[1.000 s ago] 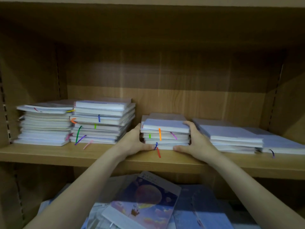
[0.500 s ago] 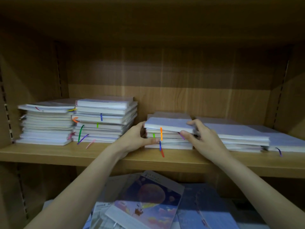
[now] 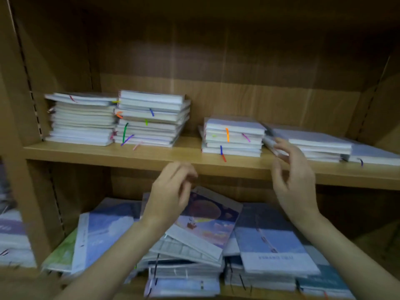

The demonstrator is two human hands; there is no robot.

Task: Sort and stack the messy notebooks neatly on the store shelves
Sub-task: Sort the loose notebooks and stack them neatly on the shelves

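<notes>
left hand (image 3: 171, 191) empty, below shelf (image 3: 129, 151) | right hand (image 3: 294, 180) empty, beside middle stack (image 3: 232, 137)

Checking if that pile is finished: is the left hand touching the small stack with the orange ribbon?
Apart. The head view shows the left hand below the shelf edge, bare wood between it and the small stack.

Whole thing was a wooden shelving unit (image 3: 216, 163), light-brown laminate, with a back panel (image 3: 216, 83) in wood grain. The side walls had peg-hole strips (image 3: 36, 118) (adjustable type). Lighting was dim, darkest near the top.
</notes>
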